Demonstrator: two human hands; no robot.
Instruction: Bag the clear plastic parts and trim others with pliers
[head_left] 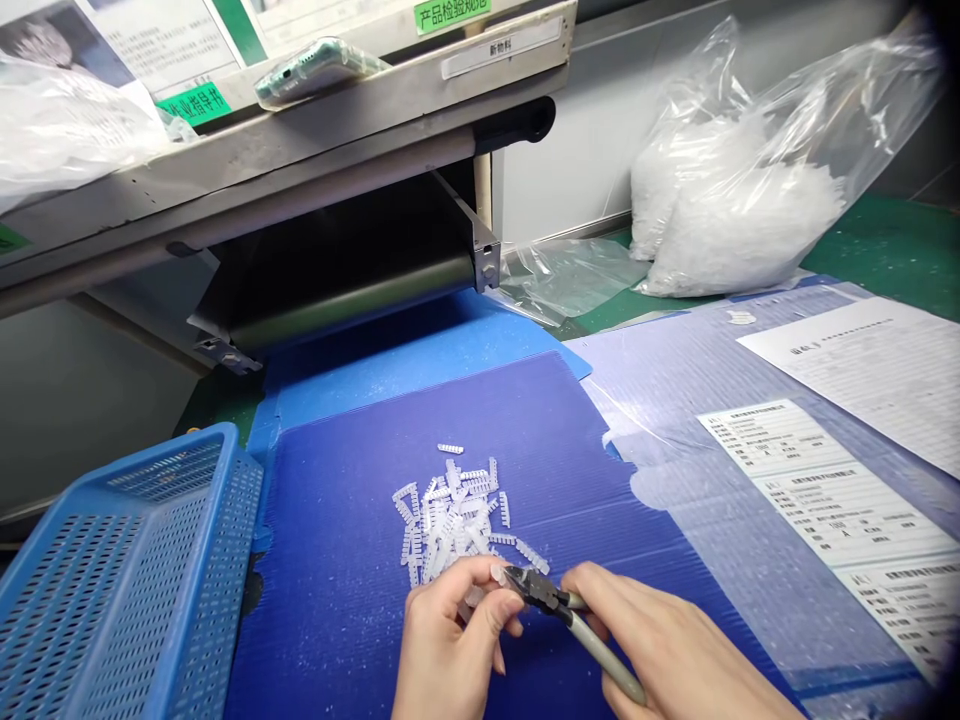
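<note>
My left hand (450, 640) pinches a small translucent plastic part (498, 574) between thumb and fingers at the bottom middle. My right hand (675, 650) grips grey-handled cutting pliers (559, 605), whose dark jaws touch that part. Just beyond both hands lies a pile of small white plastic strips (457, 510) on a dark blue corrugated sheet (360, 600).
A blue mesh basket (127, 570) stands at the left. A conveyor belt end (337, 280) sits behind the sheet. Clear bags of white parts (742, 200) lie at the back right. Printed papers (840, 480) lie on a plastic-covered board at right.
</note>
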